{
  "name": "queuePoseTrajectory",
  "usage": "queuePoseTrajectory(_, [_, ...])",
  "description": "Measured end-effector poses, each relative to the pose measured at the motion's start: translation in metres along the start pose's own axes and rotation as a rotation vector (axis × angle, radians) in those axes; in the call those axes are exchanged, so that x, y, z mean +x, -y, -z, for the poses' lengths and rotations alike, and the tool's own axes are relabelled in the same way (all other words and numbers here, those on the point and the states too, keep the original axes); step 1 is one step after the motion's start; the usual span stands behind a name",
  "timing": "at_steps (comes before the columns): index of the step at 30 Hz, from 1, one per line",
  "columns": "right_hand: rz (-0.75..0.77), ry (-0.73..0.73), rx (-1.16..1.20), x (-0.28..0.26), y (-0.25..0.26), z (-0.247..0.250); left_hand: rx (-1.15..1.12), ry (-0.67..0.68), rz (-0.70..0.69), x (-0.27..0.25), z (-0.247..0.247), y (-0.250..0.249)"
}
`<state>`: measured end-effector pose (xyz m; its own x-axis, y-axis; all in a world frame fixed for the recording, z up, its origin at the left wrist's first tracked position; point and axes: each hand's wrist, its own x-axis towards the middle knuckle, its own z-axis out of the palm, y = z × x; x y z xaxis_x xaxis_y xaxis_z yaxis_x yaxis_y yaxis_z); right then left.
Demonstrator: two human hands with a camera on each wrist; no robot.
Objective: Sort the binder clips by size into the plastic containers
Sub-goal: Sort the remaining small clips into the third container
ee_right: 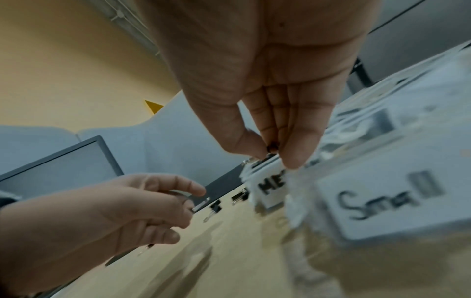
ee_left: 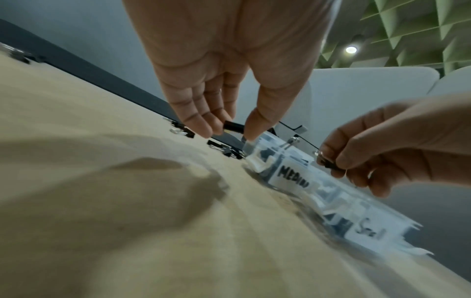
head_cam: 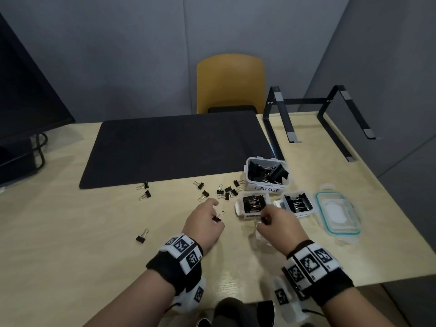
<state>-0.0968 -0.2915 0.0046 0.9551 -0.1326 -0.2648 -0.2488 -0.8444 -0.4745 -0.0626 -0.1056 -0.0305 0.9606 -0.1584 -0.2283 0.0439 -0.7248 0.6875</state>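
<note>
My left hand (head_cam: 213, 215) pinches a small black binder clip (ee_left: 233, 126) between thumb and fingers, just above the table. My right hand (head_cam: 265, 219) pinches another small clip (ee_right: 272, 150) at the near edge of the MEDIUM container (head_cam: 240, 210). That container holds several clips. The Small container (head_cam: 312, 206) stands right of it, and the LARGE container (head_cam: 267, 188) behind both. Several loose clips (head_cam: 226, 191) lie in a cluster left of the LARGE container. Two more clips (head_cam: 146, 190) lie at the mat's front edge, and a single clip (head_cam: 141, 237) sits nearer on the left.
A clear lid with a teal seal (head_cam: 337, 211) lies right of the containers. A dark desk mat (head_cam: 177, 147) covers the table's middle. A black laptop stand (head_cam: 318, 114) is at the back right, a monitor (head_cam: 23, 90) at the far left, a yellow chair (head_cam: 230, 83) behind.
</note>
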Motion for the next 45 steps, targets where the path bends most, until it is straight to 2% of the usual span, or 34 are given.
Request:
queuePoseTrajectory(5, [-0.095,-0.059,-0.001,-0.004,-0.032,0.017,-0.056,0.041,-0.143,-0.01,-0.013,-0.024])
queuePoseTrajectory(9, [-0.081,-0.001,0.016,-0.004,-0.045,0.025,-0.092,0.086,-0.268,-0.012,-0.026,-0.048])
queuePoseTrajectory(13, [-0.076,-0.065,0.054,0.0,-0.048,0.031,-0.091,0.138,-0.359,-0.012,-0.042,-0.066])
queuePoseTrajectory(17, [-0.054,-0.086,0.071,0.006,-0.043,0.034,-0.044,0.144,-0.392,-0.008,-0.05,-0.066])
queuePoseTrajectory(20, [-0.015,-0.096,0.071,0.008,-0.034,0.034,-0.023,0.05,-0.356,-0.007,-0.043,-0.056])
queuePoseTrajectory(24, [0.109,-0.069,0.074,0.011,-0.01,0.031,-0.011,-0.123,-0.224,0.004,-0.022,-0.031])
queuePoseTrajectory(28, [0.198,-0.017,0.062,0.024,0.021,0.024,0.061,-0.191,-0.087,0.029,-0.003,0.001])
queuePoseTrajectory(32, [0.25,0.112,-0.032,0.04,0.053,0.002,0.045,-0.181,0.012,0.051,0.006,0.022])
queuePoseTrajectory(36, [0.204,0.229,-0.13,0.055,0.075,-0.032,0.075,-0.113,0.027,0.06,0.006,0.032])
queuePoseTrajectory(40, [0.101,0.231,-0.219,0.063,0.084,-0.051,0.124,-0.042,0.013,0.064,0.008,0.036])
queuePoseTrajectory(45, [0.076,0.197,-0.328,0.066,0.085,-0.06,0.2,-0.024,0.006,0.067,0.012,0.036])
